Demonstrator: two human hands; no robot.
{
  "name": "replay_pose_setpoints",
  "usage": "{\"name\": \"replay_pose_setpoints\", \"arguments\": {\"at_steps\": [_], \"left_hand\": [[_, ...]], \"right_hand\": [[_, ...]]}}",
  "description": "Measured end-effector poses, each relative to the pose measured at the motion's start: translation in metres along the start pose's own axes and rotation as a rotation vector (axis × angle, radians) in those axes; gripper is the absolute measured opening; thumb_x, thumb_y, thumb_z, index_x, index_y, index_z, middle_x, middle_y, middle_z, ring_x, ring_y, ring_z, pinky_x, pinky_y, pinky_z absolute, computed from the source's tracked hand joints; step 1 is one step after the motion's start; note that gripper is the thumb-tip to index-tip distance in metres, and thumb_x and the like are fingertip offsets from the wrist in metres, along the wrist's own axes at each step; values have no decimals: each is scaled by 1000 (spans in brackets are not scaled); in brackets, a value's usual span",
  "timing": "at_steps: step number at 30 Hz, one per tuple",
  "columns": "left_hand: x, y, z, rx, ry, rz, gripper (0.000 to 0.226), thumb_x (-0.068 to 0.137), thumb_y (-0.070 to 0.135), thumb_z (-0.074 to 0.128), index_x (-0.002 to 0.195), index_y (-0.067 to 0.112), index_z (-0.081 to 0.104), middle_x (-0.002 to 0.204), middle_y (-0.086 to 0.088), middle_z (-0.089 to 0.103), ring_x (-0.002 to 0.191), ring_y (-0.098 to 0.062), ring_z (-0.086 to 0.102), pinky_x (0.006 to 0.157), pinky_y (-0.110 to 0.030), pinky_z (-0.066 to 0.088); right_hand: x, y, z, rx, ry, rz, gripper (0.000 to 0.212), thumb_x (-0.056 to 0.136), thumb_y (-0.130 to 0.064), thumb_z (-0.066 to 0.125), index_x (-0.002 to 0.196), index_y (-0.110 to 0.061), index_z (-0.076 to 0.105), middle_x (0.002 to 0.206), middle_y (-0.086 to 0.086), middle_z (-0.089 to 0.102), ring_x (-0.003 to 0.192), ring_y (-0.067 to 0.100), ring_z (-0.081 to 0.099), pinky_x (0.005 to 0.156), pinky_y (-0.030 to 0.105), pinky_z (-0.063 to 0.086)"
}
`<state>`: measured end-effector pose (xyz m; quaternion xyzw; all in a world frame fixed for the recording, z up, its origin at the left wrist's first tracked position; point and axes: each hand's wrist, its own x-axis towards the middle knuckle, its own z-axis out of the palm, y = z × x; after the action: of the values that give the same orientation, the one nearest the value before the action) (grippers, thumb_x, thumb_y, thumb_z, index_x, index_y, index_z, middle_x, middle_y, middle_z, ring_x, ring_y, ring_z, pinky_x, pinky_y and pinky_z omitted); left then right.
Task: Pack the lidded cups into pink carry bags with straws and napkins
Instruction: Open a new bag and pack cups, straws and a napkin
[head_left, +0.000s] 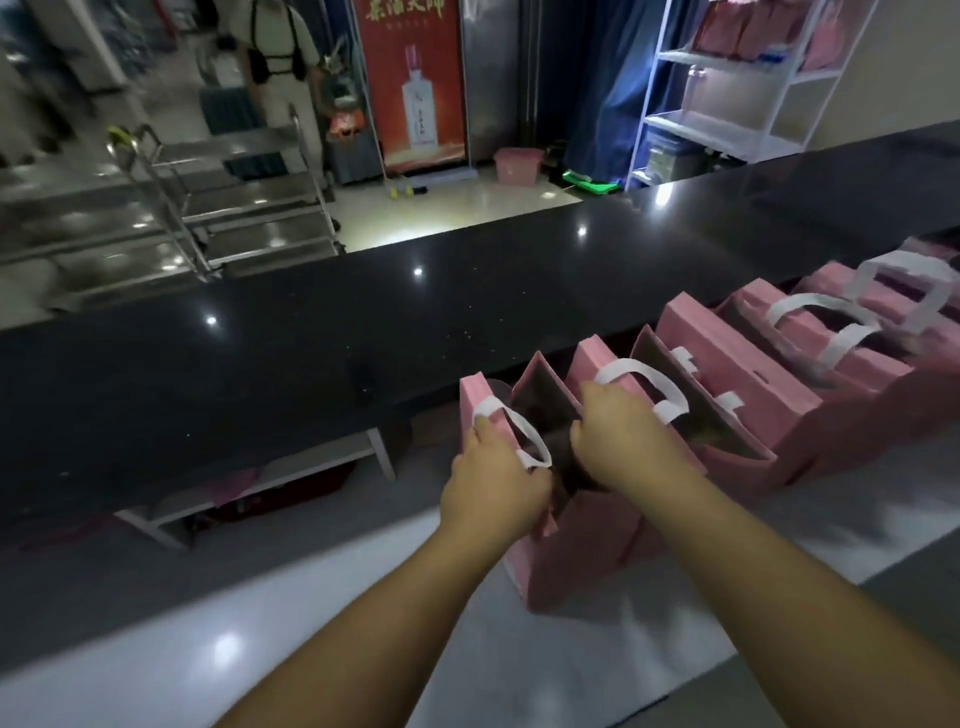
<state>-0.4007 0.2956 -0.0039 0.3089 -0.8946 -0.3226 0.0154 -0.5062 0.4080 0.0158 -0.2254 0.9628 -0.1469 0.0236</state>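
Observation:
A pink carry bag (576, 551) with white handles stands on the white lower counter in front of me, its mouth spread open. My left hand (493, 483) grips the bag's left wall at the rim, beside its white handle (524, 431). My right hand (623, 441) grips the right wall at the rim, next to the other white handle (644, 382). The bag's inside is dark and I cannot tell what it holds. No cups, straws or napkins show.
More pink bags (753, 395) with white handles stand in a row to the right, along the raised black counter (311, 338). A white shelf (727, 104) with pink packs stands at the far right. A person stands far back by steel trolleys (208, 208).

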Motion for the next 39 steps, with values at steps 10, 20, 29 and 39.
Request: {"name": "replay_pose_setpoints", "arguments": {"at_steps": [10, 20, 29, 39], "left_hand": [[-2, -32, -5, -290, 202, -252, 41, 100, 33, 53, 61, 25, 59, 54, 13, 58, 54, -13, 51, 49, -25, 34], [-98, -102, -50, -446, 403, -365, 52, 104, 46, 51, 57, 26, 58, 47, 15, 54, 41, 3, 47, 35, -11, 28], [-303, -246, -104, -480, 771, -565, 53, 104, 50, 53, 61, 18, 54, 53, 12, 58, 48, -4, 50, 52, -32, 40], [-556, -358, -142, -705, 1045, -710, 82, 85, 81, 49, 87, 0, 62, 75, -23, 65, 60, -35, 58, 59, -34, 42]], "right_hand": [[34, 8, 12, -120, -327, -68, 22, 98, -17, 60, 120, -12, 57, 117, 12, 67, 103, 34, 66, 89, 48, 58], [-28, -51, 14, 54, -267, -277, 9, 94, -15, 51, 87, -20, 49, 74, 0, 51, 62, 20, 48, 61, 37, 43], [-189, -214, 64, 81, -371, -627, 6, 99, -28, 46, 96, -25, 49, 79, -4, 59, 68, 19, 59, 61, 38, 56], [-417, -372, 95, 108, -423, -1057, 13, 98, -27, 49, 85, -25, 50, 72, -6, 53, 62, 16, 52, 48, 28, 31]]}}
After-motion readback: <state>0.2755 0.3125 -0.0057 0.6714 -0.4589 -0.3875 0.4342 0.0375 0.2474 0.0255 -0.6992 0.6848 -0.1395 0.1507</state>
